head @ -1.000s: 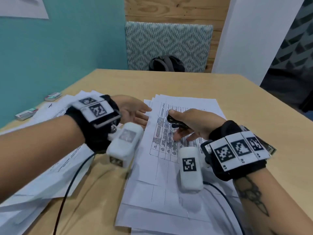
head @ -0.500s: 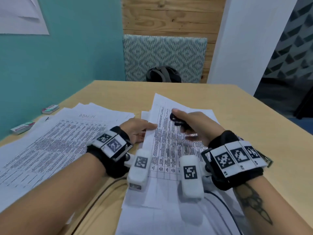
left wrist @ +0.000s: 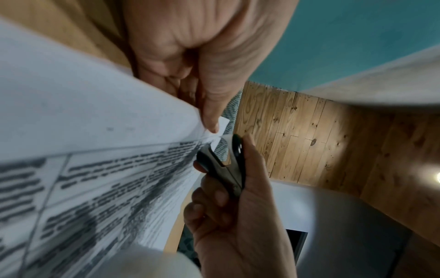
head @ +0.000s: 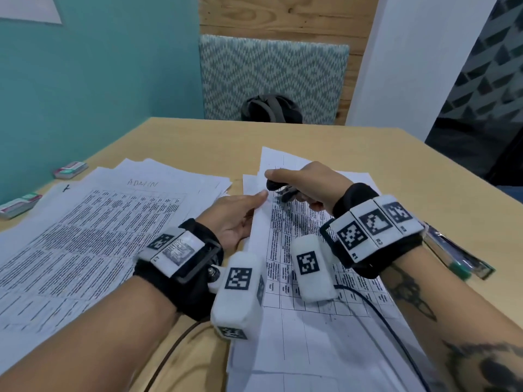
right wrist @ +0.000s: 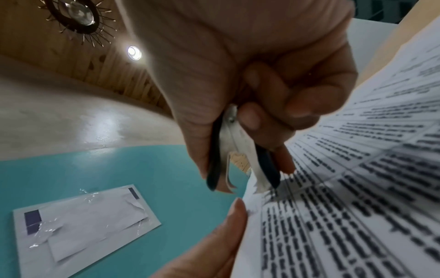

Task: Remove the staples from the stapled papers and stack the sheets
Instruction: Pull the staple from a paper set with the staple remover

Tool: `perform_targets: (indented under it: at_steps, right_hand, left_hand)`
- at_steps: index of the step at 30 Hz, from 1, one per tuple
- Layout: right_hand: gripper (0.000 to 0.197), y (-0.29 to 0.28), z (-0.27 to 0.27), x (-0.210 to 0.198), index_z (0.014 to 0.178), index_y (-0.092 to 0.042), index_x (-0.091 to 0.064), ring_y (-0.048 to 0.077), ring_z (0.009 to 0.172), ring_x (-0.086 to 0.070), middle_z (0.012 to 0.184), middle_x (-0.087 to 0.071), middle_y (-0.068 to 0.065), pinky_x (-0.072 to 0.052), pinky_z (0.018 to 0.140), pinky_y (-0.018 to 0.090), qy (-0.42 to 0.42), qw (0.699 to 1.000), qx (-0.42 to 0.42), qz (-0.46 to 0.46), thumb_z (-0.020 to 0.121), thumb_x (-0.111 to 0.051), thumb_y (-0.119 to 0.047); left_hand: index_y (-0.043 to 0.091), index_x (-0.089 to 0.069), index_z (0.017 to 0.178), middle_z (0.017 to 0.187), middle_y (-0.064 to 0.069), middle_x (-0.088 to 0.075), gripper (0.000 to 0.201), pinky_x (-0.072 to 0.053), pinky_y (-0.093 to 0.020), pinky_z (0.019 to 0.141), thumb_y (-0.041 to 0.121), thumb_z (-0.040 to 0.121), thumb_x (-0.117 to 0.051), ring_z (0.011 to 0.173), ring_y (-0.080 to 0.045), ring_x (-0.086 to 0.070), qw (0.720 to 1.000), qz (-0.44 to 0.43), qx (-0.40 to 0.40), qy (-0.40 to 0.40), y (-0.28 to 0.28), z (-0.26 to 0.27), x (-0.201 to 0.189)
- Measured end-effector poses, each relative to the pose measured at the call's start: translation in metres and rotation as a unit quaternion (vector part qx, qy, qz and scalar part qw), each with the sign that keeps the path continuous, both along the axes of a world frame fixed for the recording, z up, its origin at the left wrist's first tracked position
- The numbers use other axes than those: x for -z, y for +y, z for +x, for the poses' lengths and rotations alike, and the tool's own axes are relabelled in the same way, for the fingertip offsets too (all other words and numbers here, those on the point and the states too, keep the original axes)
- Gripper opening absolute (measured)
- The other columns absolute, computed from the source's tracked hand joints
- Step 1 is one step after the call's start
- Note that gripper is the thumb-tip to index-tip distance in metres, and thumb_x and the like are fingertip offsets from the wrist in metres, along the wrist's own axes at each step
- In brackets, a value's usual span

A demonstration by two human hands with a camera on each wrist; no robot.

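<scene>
Mid-removal on the stapled papers (head: pixel 285 250), lying on the wooden table (head: pixel 368 154) just right of a stack of loose sheets (head: pixel 85 222). Left hand (head: pixel 232 219) pinching the raised left edge of the stapled set near its top corner, thumb on top, fingers underneath. Right hand (head: pixel 308 185) curled around a black-handled staple remover (head: pixel 283 190), its metal claws parted and poised at that same corner, one claw touching the paper in the right wrist view. Staple itself too small to make out. Next, probably: sliding the claws under the staple and squeezing, with the left pinch keeping the corner taut; too much pull could tear the corner. Then freeing the sheets and laying them on the stack at left.
</scene>
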State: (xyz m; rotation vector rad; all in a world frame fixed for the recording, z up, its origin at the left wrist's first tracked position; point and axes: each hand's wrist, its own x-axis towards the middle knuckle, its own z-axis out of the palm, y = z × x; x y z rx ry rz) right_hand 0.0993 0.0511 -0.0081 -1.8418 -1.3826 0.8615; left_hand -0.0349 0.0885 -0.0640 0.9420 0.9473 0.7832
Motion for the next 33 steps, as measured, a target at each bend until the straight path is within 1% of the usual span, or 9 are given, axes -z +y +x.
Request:
perform_targets:
  at_steps: [4,7,9,11,13,18,23,29,33]
  right_hand:
    - [0.049,0.001,0.001,0.002,0.041,-0.021,-0.064,0.010,0.034,-0.030,0.026,-0.033,-0.008,-0.018,0.043,0.023,-0.002,1.000,-0.018,-0.016,0.083,-0.063,-0.046]
    - [0.052,0.003,0.003,0.004,0.038,-0.020,-0.064,0.012,0.033,-0.027,0.030,-0.032,-0.008,-0.018,0.042,0.022,-0.011,0.999,-0.023,-0.030,0.083,-0.063,-0.046]
    - [0.039,0.002,0.002,0.005,0.062,-0.017,-0.072,0.014,0.040,-0.028,0.042,-0.033,-0.003,-0.020,0.043,0.022,-0.027,0.998,-0.025,-0.044,0.081,-0.063,-0.049]
    - [0.053,0.004,0.002,0.006,0.093,-0.002,-0.071,0.016,0.043,-0.029,0.050,-0.033,0.000,-0.022,0.043,0.023,-0.040,0.998,-0.016,-0.049,0.079,-0.064,-0.053]
    - [0.064,0.005,0.003,0.007,0.107,0.004,-0.066,0.016,0.042,-0.030,0.051,-0.034,0.000,-0.023,0.042,0.023,-0.048,0.998,-0.010,-0.044,0.078,-0.064,-0.053]
    - [0.052,0.005,0.002,0.006,0.089,0.000,-0.067,0.017,0.043,-0.032,0.053,-0.039,0.003,-0.023,0.039,0.022,-0.064,0.998,-0.012,-0.022,0.080,-0.063,-0.052]
    - [0.043,0.005,0.003,0.006,0.063,-0.010,-0.057,0.019,0.047,-0.032,0.051,-0.034,0.003,-0.023,0.042,0.023,-0.053,0.998,-0.007,-0.021,0.081,-0.064,-0.048]
    - [0.056,0.006,0.001,0.008,0.102,-0.001,-0.070,0.016,0.043,-0.029,0.046,-0.034,-0.001,-0.023,0.043,0.022,-0.028,0.999,-0.015,-0.029,0.080,-0.063,-0.052]
    - [0.053,0.006,0.002,0.010,0.101,0.000,-0.070,0.011,0.035,-0.030,0.050,-0.032,0.000,-0.024,0.044,0.022,0.000,0.999,-0.023,-0.031,0.081,-0.063,-0.049]
  left_hand:
    - [0.008,-0.063,0.085,0.076,-0.007,-0.068,0.018,-0.055,-0.022,0.048,0.024,0.091,-0.056,0.053,-0.014,-0.065,1.000,0.009,0.003,0.005,-0.001,0.003,-0.001]
    - [0.010,-0.062,0.085,0.082,-0.008,-0.065,0.023,-0.055,-0.024,0.056,0.028,0.093,-0.051,0.067,-0.017,-0.061,1.000,0.009,0.019,0.011,-0.002,0.004,-0.001]
    - [0.009,-0.061,0.086,0.083,-0.008,-0.065,0.025,-0.055,-0.025,0.060,0.029,0.095,-0.048,0.070,-0.018,-0.060,1.000,0.004,0.027,0.010,-0.003,0.004,-0.003]
    - [0.009,-0.061,0.085,0.080,-0.008,-0.065,0.026,-0.054,-0.024,0.060,0.028,0.095,-0.047,0.067,-0.017,-0.060,1.000,0.009,0.027,0.010,-0.004,0.004,-0.004]
    - [0.010,-0.061,0.081,0.073,-0.006,-0.066,0.026,-0.054,-0.023,0.057,0.027,0.095,-0.048,0.062,-0.016,-0.061,0.999,0.024,0.022,0.014,-0.006,0.004,-0.006]
    - [0.010,-0.062,0.079,0.066,-0.005,-0.067,0.025,-0.054,-0.021,0.053,0.027,0.094,-0.050,0.055,-0.014,-0.062,0.999,0.037,0.009,0.012,-0.009,0.003,-0.010]
    - [0.009,-0.059,0.074,0.055,-0.002,-0.066,0.025,-0.052,-0.017,0.046,0.022,0.094,-0.049,0.045,-0.011,-0.061,0.999,0.033,0.010,0.004,-0.012,0.003,-0.012]
    - [0.008,-0.058,0.076,0.062,-0.006,-0.064,0.020,-0.051,-0.017,0.047,0.014,0.092,-0.049,0.052,-0.014,-0.058,0.999,0.032,0.009,0.009,-0.012,0.003,-0.012]
    - [0.007,-0.057,0.077,0.066,-0.007,-0.062,0.020,-0.051,-0.019,0.050,0.013,0.093,-0.047,0.052,-0.013,-0.058,1.000,0.027,0.010,0.009,-0.011,0.003,-0.009]
